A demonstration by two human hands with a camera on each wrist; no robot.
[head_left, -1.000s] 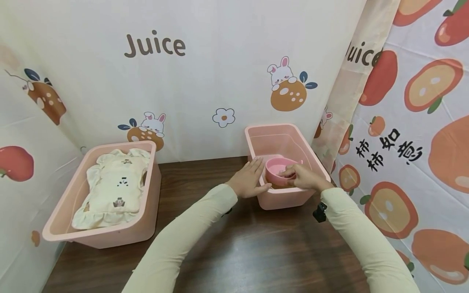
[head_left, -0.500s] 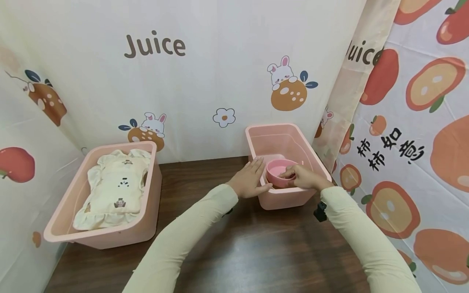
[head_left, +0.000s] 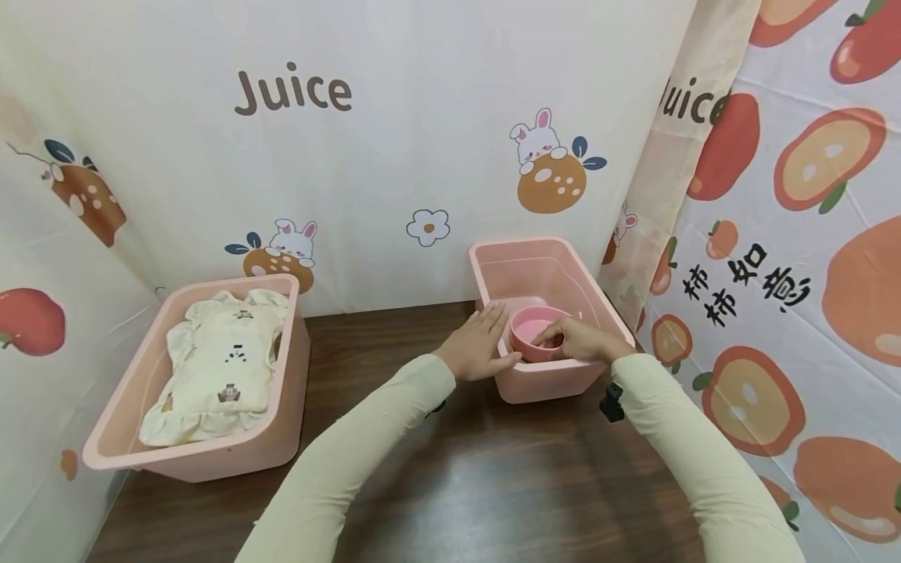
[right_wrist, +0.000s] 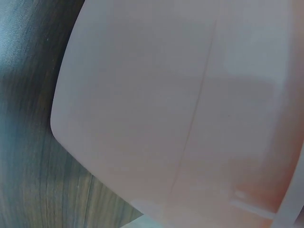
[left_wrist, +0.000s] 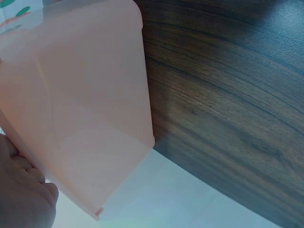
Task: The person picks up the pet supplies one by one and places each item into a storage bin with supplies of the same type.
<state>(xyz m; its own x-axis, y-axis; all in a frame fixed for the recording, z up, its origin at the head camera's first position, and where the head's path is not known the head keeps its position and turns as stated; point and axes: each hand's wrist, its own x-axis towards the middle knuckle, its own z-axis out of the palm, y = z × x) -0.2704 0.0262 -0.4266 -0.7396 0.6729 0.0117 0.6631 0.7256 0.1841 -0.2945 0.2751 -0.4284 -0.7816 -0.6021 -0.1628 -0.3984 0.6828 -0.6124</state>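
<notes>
A pink round bowl (head_left: 529,319) sits low inside the smaller pink plastic bin (head_left: 542,383) at the right. My right hand (head_left: 580,341) reaches over that bin's near right rim and pinches the bowl's near right side, fingers inside it. What lies under the bowl is mostly hidden. With fingers straight, my left hand (head_left: 475,346) rests on the bin's left rim, thumb along the near corner. The left wrist view shows part of the left hand (left_wrist: 23,190) at the rim. Only the outer wall of the bin (right_wrist: 133,104) fills the right wrist view.
A larger pink bin (head_left: 281,383) stands at the left, holding a cream frilled pillow (head_left: 228,360) with small animal prints. Both bins are on a dark wooden table (head_left: 464,485). Printed curtains (head_left: 394,117) hang behind and at the sides.
Hands and bins keep nearly the same places. The bowl levels slightly in the bin, and the right hand's fingers shift a little to the left inside it.
</notes>
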